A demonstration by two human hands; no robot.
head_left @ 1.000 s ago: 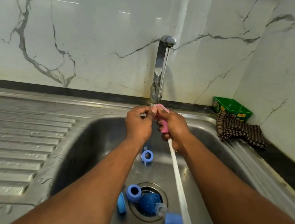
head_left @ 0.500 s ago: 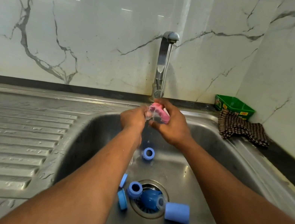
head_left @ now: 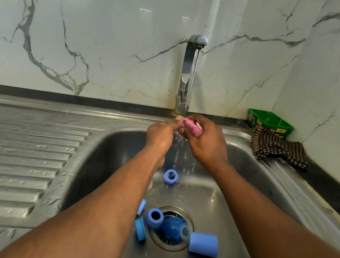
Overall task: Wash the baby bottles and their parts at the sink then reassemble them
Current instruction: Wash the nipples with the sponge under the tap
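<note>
Both hands meet under the running tap (head_left: 196, 42) above the steel sink (head_left: 248, 170). My right hand (head_left: 205, 144) grips a pink brush head (head_left: 192, 127); its handle is hidden. My left hand (head_left: 161, 136) has its fingers curled and pinches a small clear part against the pink head, too small to make out. On the basin floor lie a blue ring (head_left: 171, 176), a blue collar (head_left: 155, 217), a blue piece (head_left: 172, 226) on the drain, a clear teat (head_left: 185, 231), a light-blue cap (head_left: 203, 244) and two blue discs (head_left: 140, 228).
A ribbed steel drainboard (head_left: 11, 157) lies to the left of the basin. A green box (head_left: 270, 121) and a checked cloth (head_left: 279, 148) sit at the back right corner. Marble wall runs behind and along the right.
The brush's long white handle hung down into the basin a second ago; now it is out of sight. The pink head has turned sideways in my right hand.
</note>
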